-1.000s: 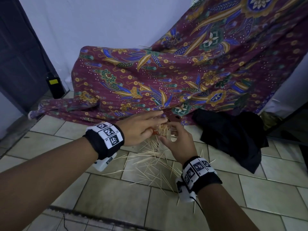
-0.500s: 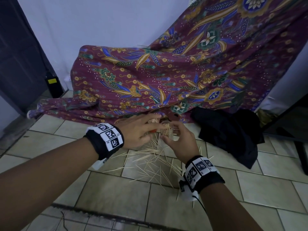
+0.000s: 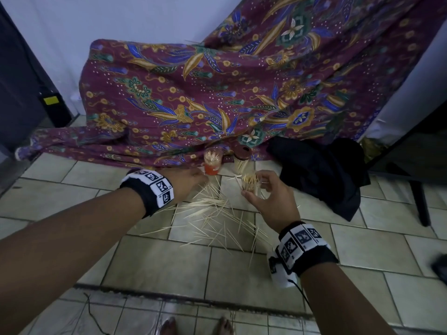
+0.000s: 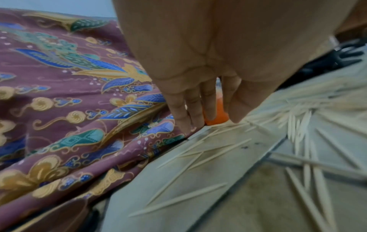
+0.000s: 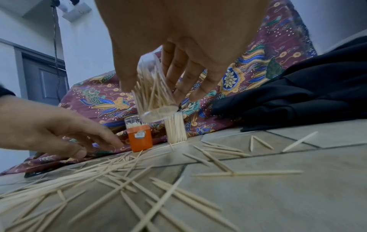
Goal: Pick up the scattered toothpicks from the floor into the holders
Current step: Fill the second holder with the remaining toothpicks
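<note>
One clear holder (image 5: 157, 94), part full, sits tilted in your right hand (image 3: 273, 201), fingers curled round it, clear of the floor. Left hand (image 3: 186, 181): relaxed, holding nothing, fingertips low beside orange holder (image 3: 212, 163). Scattered toothpicks (image 3: 212, 218) lie flat on tiles between both hands, pointing every way; left is nearer.

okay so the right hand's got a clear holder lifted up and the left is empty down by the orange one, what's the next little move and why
Probably lower the left hand a little onto the scattered wooden toothpicks and pinch a few. It hangs open and empty just above them beside the orange-based toothpick holder, while the right hand holds the clear plastic toothpick holder off the tiled floor, ready to receive them.
</note>
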Demonstrator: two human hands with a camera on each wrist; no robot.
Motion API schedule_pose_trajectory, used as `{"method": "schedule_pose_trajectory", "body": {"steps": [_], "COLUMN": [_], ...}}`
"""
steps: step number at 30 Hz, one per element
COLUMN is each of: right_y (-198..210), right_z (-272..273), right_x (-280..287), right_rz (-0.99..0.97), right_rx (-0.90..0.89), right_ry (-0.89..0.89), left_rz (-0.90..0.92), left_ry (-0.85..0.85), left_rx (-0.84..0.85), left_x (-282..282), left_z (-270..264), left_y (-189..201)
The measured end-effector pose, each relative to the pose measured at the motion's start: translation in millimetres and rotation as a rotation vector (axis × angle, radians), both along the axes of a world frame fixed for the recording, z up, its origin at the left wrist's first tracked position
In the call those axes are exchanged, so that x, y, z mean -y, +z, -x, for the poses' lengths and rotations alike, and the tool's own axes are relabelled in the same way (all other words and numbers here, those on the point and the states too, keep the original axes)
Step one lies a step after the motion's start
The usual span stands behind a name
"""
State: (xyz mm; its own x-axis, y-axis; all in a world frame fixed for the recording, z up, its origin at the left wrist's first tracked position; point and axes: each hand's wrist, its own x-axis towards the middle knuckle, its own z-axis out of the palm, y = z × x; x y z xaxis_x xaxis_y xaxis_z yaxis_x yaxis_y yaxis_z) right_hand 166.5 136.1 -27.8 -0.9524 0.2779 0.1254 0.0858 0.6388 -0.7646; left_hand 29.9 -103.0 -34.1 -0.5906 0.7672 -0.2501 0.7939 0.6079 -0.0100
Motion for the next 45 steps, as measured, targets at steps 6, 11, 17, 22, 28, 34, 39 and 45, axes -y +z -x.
{"method": "schedule_pose_trajectory", "body": {"steps": [6,11,17,22,28,34,39,45], "right_y": [-5,-6,-3,3,4,7,10,14], "right_z": [-8,-13,-12,-8,-4,-4,-3,3], "right_x": [-2,-4,0,5,11,12,14,22], "right_rz": [-0.013,-0.006,0.011,0.02,0.003,-0.015,-0.028,0.007], "right_rx": [0.018,0.022,0.021,0.005,-0.018,-0.017,-0.009,-0.015], "right_ry": [-0.031,-0.039,-0.031,0.001,0.025,0.048,0.056,0.09], "left_rz": [0.117,0.169,0.212,0.087,0.204,0.295,0.339,0.308], "left_ry": [-0.06,-0.036,-0.036,0.148,0.219,0.096,0.222,0.334], "left_rx": [-0.039,-0.026,0.015,0.061,-0.002,-0.048,-0.046,0.06], "left_x": [-21,-23,-19,-4,23,20,34,41], "left_z": [1,-8,-36,-28,9,2,0,-18], "left_y": [2,3,1,15,2,12,14,19]}}
